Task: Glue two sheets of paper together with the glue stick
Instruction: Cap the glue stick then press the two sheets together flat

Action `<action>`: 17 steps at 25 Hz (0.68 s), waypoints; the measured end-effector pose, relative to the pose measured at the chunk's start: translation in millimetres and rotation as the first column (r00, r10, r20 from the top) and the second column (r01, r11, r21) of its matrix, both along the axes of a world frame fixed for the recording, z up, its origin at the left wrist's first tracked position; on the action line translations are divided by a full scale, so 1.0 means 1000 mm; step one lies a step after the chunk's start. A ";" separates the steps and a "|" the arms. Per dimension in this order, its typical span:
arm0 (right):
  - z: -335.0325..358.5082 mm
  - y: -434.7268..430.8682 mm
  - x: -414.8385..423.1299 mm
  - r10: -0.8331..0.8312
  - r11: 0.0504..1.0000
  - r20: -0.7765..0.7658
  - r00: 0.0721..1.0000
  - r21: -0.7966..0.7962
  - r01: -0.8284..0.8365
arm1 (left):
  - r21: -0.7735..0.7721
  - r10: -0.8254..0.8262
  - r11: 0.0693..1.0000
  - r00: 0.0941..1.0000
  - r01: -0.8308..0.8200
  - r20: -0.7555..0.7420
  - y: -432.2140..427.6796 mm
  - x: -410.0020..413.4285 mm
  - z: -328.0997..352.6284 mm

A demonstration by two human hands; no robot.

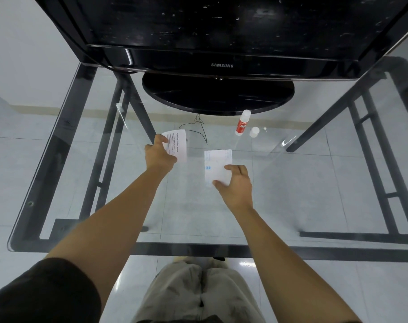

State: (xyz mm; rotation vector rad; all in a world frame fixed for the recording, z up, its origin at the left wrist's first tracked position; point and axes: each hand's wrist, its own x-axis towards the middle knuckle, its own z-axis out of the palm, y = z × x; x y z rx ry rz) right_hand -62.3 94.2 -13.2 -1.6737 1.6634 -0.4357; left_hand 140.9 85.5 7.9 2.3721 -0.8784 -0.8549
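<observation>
Between the two hands on the glass tabletop (58,141) lies a narrow gap, and the coming move turns on closing it.

Left hand (160,155): fingers curled and pinching the near-left edge of the printed sheet (178,145). Print side faces up; text lines run along the sheet's long axis, which points away from the person. Whether this sheet rests flat or is slightly lifted, cannot tell.

Right hand (236,185): fingertips spread and pressing down on the second sheet (218,164), thumb at its near edge. Faint table print and a blue mark show on it, possibly reading through from the other face. Long axis also runs away from the person, roughly parallel to the first sheet. It lies just to the right of the left hand's sheet and somewhat nearer the body; the two do not touch.

Glue stick (242,123): uncapped, standing tilted beyond the right fingertips and a little to their right, near the monitor base (218,95). Its cap (254,132) sits just beside it. Right hand is clearly the nearer one to it.

Judgement: the printed sheet likely goes rightward onto the other.

Hard to make out: any glue film on either sheet; the glass gives no contrast. Left fingers hide the printed sheet's near corner. A thin black wire (198,131) shows beyond the papers, above or below the glass unclear. Monitor's top is cut off.
</observation>
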 end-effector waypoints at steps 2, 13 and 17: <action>-0.002 0.000 -0.001 0.004 1.000 0.019 1.000 -0.012 -0.004 | -0.040 -0.028 0.999 0.999 0.029 0.025 0.004 0.001 -0.002; 0.000 -0.002 -0.036 -0.223 0.960 0.495 0.840 -0.039 0.277 | -0.215 -0.144 0.966 0.989 0.145 0.021 0.029 -0.024 -0.018; 0.008 -0.004 -0.056 -0.241 0.937 0.543 0.804 -0.085 0.339 | -0.244 -0.232 0.944 0.973 0.221 -0.015 0.028 -0.054 -0.021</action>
